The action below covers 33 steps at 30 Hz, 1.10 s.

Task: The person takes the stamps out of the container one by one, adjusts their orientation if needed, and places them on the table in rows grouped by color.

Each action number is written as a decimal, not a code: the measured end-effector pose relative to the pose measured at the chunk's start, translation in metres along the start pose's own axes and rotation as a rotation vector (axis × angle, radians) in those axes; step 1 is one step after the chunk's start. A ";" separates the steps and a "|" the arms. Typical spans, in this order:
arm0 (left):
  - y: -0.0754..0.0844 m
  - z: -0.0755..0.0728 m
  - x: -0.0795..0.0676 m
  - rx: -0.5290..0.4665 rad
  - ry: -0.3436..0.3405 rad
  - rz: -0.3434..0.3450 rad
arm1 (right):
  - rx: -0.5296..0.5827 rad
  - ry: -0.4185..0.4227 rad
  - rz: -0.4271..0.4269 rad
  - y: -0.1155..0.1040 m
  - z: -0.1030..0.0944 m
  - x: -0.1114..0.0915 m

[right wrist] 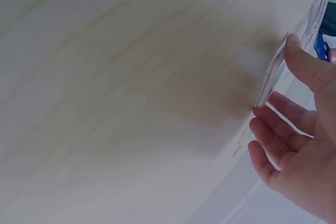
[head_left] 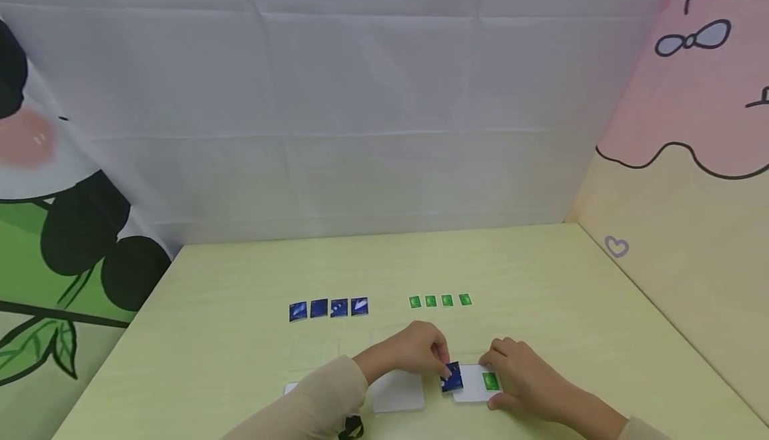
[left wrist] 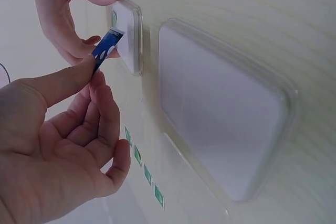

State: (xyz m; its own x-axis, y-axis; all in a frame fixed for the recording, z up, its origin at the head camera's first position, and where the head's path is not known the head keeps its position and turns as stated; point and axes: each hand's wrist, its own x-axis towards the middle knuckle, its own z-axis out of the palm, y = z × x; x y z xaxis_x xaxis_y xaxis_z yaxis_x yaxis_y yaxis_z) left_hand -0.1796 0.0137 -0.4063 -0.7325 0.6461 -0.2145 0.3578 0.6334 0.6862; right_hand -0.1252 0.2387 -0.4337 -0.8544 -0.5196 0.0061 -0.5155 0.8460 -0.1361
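Observation:
My left hand (head_left: pixel 414 348) pinches a small dark blue picture card (head_left: pixel 453 380) between thumb and fingertips. The card is tilted and overlaps the left part of a white rectangular tile with a clear border (head_left: pixel 470 393). On the tile's right end lies a small green card (head_left: pixel 490 381). My right hand (head_left: pixel 535 381) grips this tile at its right end, thumb on the near edge and fingers on the far edge. In the left wrist view the blue card (left wrist: pixel 107 48) shows pale shapes, and its lower end is hidden by my fingers.
A second white tile (head_left: pixel 398 393) lies to the left on the yellow table (head_left: pixel 529 273). Another tile (head_left: pixel 290 387) is mostly hidden by my left sleeve. Farther back are a row of several blue cards (head_left: pixel 319 308) and a row of several green cards (head_left: pixel 447 300).

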 end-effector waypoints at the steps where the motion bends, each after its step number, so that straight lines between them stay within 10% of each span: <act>1: -0.001 -0.001 -0.001 -0.002 -0.002 -0.002 | -0.001 0.004 -0.004 0.000 0.000 0.000; 33: -0.005 -0.032 -0.021 -0.028 0.008 -0.002 | 0.000 -0.003 0.001 -0.002 -0.001 -0.002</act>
State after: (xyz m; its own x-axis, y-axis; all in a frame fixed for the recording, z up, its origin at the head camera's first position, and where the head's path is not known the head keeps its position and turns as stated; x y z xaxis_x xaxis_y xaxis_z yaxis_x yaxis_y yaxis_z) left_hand -0.1847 -0.0167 -0.3833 -0.7378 0.6415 -0.2100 0.3402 0.6221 0.7051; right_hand -0.1227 0.2383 -0.4323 -0.8546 -0.5193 0.0033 -0.5148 0.8464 -0.1366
